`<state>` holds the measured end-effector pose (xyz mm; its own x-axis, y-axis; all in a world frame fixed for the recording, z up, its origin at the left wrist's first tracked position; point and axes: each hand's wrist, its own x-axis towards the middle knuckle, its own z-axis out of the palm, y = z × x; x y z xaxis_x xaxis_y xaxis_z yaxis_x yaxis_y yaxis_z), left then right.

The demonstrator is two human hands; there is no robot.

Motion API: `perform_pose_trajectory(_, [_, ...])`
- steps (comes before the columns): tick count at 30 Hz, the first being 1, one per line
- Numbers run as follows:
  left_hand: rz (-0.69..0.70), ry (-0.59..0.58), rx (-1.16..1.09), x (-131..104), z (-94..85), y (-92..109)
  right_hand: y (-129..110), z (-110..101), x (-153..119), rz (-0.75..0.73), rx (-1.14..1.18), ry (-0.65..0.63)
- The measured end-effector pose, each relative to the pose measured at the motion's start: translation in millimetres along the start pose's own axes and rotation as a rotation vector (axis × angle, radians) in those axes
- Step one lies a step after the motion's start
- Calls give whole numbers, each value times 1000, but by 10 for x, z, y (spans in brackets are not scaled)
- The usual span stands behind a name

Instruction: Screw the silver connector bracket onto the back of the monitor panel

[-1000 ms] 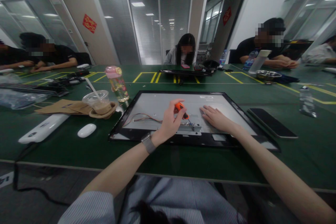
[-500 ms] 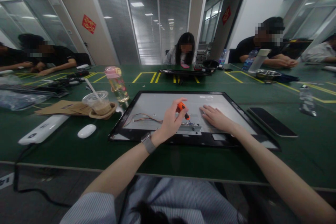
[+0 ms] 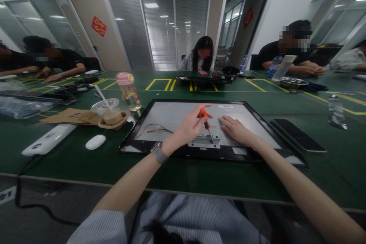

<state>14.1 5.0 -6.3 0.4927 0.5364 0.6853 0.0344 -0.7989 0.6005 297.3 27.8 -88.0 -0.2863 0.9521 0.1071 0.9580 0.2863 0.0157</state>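
Note:
My left hand (image 3: 190,125), with a watch (image 3: 158,153) on its wrist, grips an orange and black screwdriver (image 3: 205,118). The shaft slants down to a small metal bracket (image 3: 200,143) at the near edge of a display panel (image 3: 171,116). What the tip meets is too small to make out. My right hand (image 3: 235,129) lies flat on the panel's pale back, fingers stretched out, to the right of the bracket. Thin coloured wires (image 3: 154,126) run across the panel on the left, partly hidden by my left hand.
Left of the panel are a drink cup (image 3: 105,110), a pink-lidded bottle (image 3: 130,93), a white mouse (image 3: 95,142) and a power strip (image 3: 50,139). A phone-like black slab (image 3: 297,135) lies to the right. Several people sit across the green table (image 3: 183,177).
The fingers of my left hand have shifted around the screwdriver handle, which now stands more upright. My right hand stays flat in place.

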Motion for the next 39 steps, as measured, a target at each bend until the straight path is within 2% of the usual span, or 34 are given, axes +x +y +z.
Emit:
perform_pose_trajectory(9, [45, -67, 68, 87, -39, 8, -14, -86, 62, -14, 33, -12])
perform_pose_trajectory(17, [23, 19, 190, 266, -88, 1, -36, -251, 120, -60, 96, -12])
perform_pose_trajectory(21, [0, 65, 127, 291, -9, -64, -46, -318, 117, -80, 101, -16])
perform_pose_trajectory(23, [-22, 123, 41, 257, 77, -137, -53, -340, 130, -73, 94, -36])
perform_pose_trajectory(25, [-68, 239, -91, 211, 166, -216, -82, -343, 146, -60, 72, -55])
perform_pose_trajectory(27, [-102, 256, -181, 170, 230, -271, -133, -317, 153, -31, 34, -50])
perform_pose_trajectory(29, [-90, 251, -200, 146, 255, -280, -186, -259, 147, 9, -5, 27])
perform_pose_trajectory(32, [-21, 262, -138, 129, 229, -215, -216, -145, 120, 9, -5, 112])
perform_pose_trajectory(36, [42, 434, -11, 89, 166, -112, -169, -50, 81, -18, 14, 117])
perform_pose_trajectory(39, [70, 501, 110, 53, 154, -82, -154, -45, 62, -27, 3, 116])
